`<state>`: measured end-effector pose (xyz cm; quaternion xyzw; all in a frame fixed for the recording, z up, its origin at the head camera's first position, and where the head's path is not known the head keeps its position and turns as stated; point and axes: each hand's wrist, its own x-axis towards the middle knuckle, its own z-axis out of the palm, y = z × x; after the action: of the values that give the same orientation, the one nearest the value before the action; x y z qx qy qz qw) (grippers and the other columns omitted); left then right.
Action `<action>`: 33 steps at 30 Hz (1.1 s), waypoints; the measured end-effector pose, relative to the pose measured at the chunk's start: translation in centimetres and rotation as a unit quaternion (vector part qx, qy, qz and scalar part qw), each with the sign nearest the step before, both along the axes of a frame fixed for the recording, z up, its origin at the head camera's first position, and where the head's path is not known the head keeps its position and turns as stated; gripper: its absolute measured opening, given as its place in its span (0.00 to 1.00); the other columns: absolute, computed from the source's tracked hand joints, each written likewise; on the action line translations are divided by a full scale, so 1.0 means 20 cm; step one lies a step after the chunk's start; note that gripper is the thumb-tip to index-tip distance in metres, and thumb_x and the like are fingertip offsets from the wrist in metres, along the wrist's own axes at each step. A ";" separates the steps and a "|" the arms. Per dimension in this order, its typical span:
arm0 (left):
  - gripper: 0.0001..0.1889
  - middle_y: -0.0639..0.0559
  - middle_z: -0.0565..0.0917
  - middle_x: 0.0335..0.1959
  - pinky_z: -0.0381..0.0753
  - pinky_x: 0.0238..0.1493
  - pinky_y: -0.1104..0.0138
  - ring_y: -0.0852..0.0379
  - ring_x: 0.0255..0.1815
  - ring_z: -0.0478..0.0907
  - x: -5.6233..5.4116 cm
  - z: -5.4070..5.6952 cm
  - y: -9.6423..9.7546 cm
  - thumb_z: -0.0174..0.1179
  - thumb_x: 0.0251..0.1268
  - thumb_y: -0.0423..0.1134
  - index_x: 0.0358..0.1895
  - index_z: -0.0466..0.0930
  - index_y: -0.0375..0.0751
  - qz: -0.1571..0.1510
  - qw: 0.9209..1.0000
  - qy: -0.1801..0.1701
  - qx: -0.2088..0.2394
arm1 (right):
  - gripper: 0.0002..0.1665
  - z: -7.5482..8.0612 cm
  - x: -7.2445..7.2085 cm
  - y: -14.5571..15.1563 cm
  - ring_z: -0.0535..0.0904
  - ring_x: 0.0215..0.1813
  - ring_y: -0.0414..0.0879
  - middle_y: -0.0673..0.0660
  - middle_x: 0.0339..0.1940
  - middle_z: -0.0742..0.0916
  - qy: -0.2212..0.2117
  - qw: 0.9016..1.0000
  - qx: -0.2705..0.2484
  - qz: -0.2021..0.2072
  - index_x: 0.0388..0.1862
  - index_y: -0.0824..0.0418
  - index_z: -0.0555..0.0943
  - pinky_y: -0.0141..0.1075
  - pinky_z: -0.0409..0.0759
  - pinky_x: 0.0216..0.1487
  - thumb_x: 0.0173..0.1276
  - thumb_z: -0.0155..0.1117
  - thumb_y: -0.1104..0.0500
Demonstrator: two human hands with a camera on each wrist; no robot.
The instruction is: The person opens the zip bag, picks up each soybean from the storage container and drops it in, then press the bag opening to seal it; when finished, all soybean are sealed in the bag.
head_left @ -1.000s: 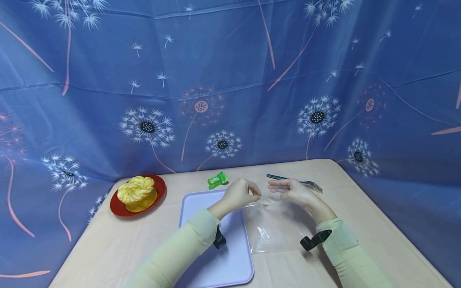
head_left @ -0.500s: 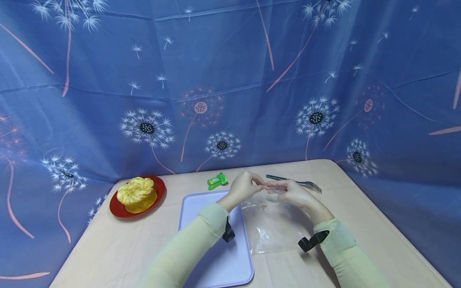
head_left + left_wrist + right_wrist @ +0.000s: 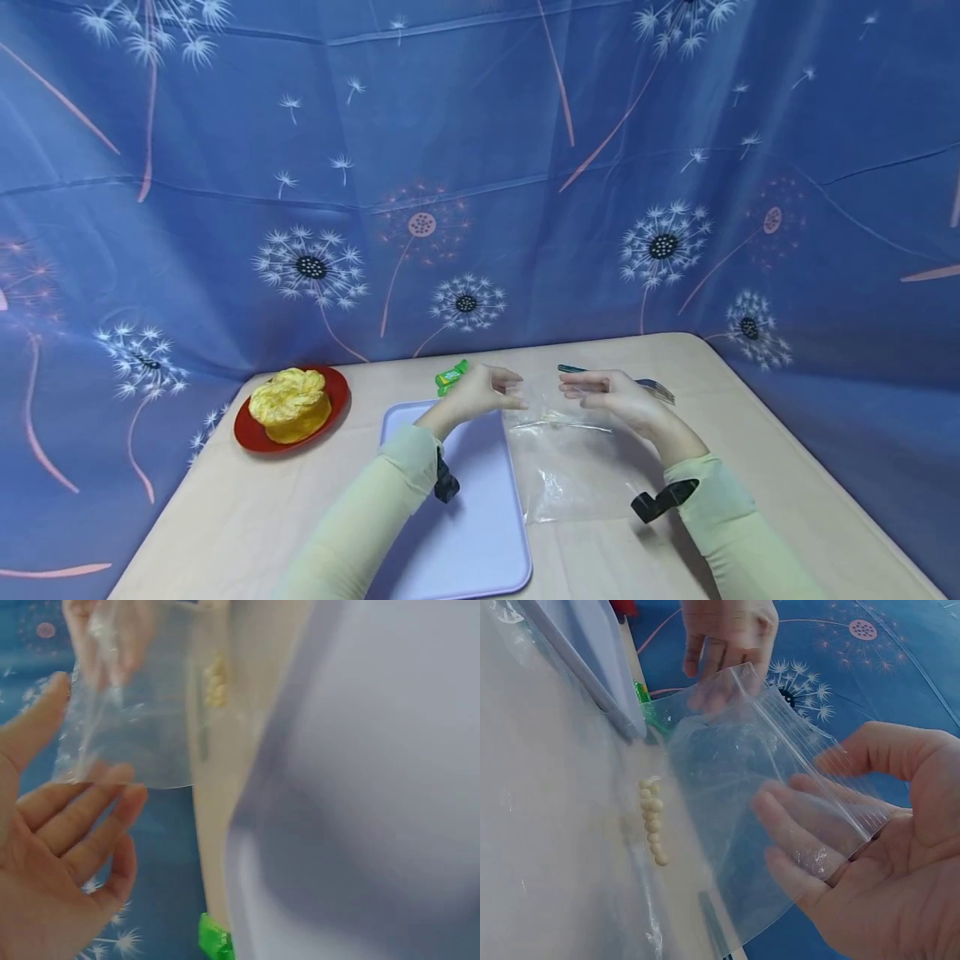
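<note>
A clear zip bag (image 3: 573, 479) lies partly on the table beside the tray, its mouth end raised between my hands. My right hand (image 3: 621, 402) holds that end at the zip strip, the thumb on one side and the fingers showing through the film in the right wrist view. My left hand (image 3: 474, 396) hovers at the opposite side of the mouth, thumb and fingers apart. Its fingertips overlap the bag's edge in the left wrist view. Several small round cream-coloured beads (image 3: 652, 817) show through the film, clustered in a row.
A pale lilac tray (image 3: 457, 533) sits left of the bag. Behind my left hand is a green wrapped sweet (image 3: 448, 377). A fork (image 3: 656, 389) lies partly hidden behind my right hand. At far left, a red plate (image 3: 341, 400) bears a yellow bread bun (image 3: 291, 406).
My left hand met my right hand's fingertips half a second ago, then drew back left with its fingers spread. It now partly covers the sweet. My right hand has barely moved.
</note>
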<state>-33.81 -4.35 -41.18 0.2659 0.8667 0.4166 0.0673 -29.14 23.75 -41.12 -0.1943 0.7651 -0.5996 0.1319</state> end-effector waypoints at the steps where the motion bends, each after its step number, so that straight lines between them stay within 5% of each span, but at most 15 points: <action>1: 0.25 0.46 0.87 0.53 0.82 0.53 0.59 0.50 0.52 0.84 0.01 -0.01 0.00 0.75 0.60 0.47 0.58 0.86 0.40 0.002 1.000 0.007 -0.005 | 0.33 0.00 0.00 0.00 0.68 0.73 0.67 0.74 0.69 0.75 0.002 1.000 -0.003 0.001 0.75 0.76 0.64 0.38 0.73 0.66 0.72 0.57 0.70; 6: 0.11 0.49 0.90 0.45 0.84 0.47 0.63 0.54 0.44 0.87 0.03 -0.05 0.03 0.72 0.65 0.40 0.47 0.90 0.40 0.035 0.998 0.059 0.008 | 0.30 0.01 0.01 -0.01 0.72 0.70 0.65 0.74 0.67 0.77 0.012 1.000 -0.015 0.000 0.73 0.76 0.65 0.31 0.71 0.65 0.76 0.57 0.68; 13: 0.04 0.57 0.90 0.32 0.84 0.43 0.65 0.63 0.34 0.86 0.08 -0.03 0.01 0.69 0.68 0.38 0.39 0.91 0.44 0.066 0.994 0.045 0.072 | 0.24 -0.01 0.01 0.04 0.83 0.59 0.48 0.69 0.60 0.83 0.067 0.995 -0.048 -0.059 0.67 0.75 0.72 0.35 0.76 0.62 0.80 0.56 0.60; 19: 0.06 0.59 0.89 0.29 0.85 0.44 0.64 0.64 0.33 0.86 0.12 0.02 0.00 0.68 0.69 0.40 0.40 0.91 0.43 0.058 0.995 0.020 0.081 | 0.29 -0.03 0.03 0.11 0.83 0.57 0.40 0.68 0.60 0.83 0.079 0.993 -0.047 -0.080 0.71 0.73 0.71 0.30 0.75 0.60 0.77 0.62 0.60; 27: 0.04 0.55 0.90 0.31 0.85 0.46 0.62 0.60 0.32 0.87 0.16 0.09 -0.04 0.69 0.67 0.37 0.39 0.90 0.41 0.030 0.995 -0.008 0.091 | 0.19 0.01 0.07 0.09 0.89 0.44 0.45 0.59 0.41 0.91 0.116 0.980 -0.002 -0.162 0.52 0.75 0.83 0.29 0.76 0.57 0.71 0.70 0.60; 33: 0.03 0.55 0.90 0.30 0.84 0.48 0.60 0.60 0.32 0.88 0.17 0.11 -0.06 0.70 0.67 0.36 0.39 0.91 0.42 0.014 0.996 -0.010 0.088 | 0.17 0.03 0.09 0.08 0.89 0.39 0.43 0.59 0.36 0.91 0.120 0.972 0.014 -0.200 0.49 0.74 0.85 0.30 0.74 0.57 0.71 0.70 0.60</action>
<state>-30.43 -5.62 -39.02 0.2543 0.8297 0.4947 0.0467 -27.28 25.40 -40.55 -0.1061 0.8070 -0.5752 -0.0810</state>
